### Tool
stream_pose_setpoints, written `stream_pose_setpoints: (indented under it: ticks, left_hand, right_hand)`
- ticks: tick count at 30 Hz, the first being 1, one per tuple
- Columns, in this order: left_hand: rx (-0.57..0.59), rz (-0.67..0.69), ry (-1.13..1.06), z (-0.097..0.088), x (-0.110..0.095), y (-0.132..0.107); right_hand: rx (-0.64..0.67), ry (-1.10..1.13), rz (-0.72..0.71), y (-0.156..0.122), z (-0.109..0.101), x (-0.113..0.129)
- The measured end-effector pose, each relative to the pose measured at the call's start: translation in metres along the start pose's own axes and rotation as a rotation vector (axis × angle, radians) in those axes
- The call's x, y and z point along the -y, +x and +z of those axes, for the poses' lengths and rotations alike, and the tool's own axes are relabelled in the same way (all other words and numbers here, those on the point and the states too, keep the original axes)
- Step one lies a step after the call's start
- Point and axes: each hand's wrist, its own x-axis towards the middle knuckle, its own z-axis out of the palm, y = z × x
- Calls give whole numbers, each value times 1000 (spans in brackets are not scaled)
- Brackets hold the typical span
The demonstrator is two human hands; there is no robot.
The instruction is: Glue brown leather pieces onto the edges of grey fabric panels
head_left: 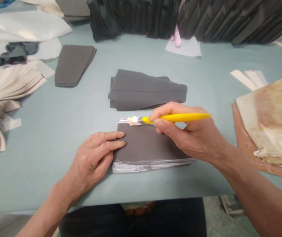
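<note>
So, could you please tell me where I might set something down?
The greenish table is bare between the fanned cream stack and the left hand, and between the central tapered grey pieces and flat white strips. Packed black bundles crowd its far edge.

Black bundles [133, 18] packed along far side, I note. Pink scrap [177, 37] over white paper [189, 49] just in front. Left, I see dark cloth [19, 52] on pale sheet [48, 49], cream stack [12, 80] fanned nearer camera. Right, I spot pale strips [243, 80].

On the table [44, 135], panels [148, 89] lie behind the stack [146, 141]; a board [242, 141] lies to its right.
</note>
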Motion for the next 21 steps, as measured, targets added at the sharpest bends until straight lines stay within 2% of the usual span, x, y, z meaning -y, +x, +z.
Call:
stream_pose_setpoints:
  ticks: [15, 21]
  left_hand:
    - [-14, -37, -41, 2, 4, -2]
    - [-17, -104, -54, 2, 4, -5]
  right_hand:
    - [-84, -186, 115, -62, -59, -11]
    - [-102, -228, 120, -83, -72, -14]
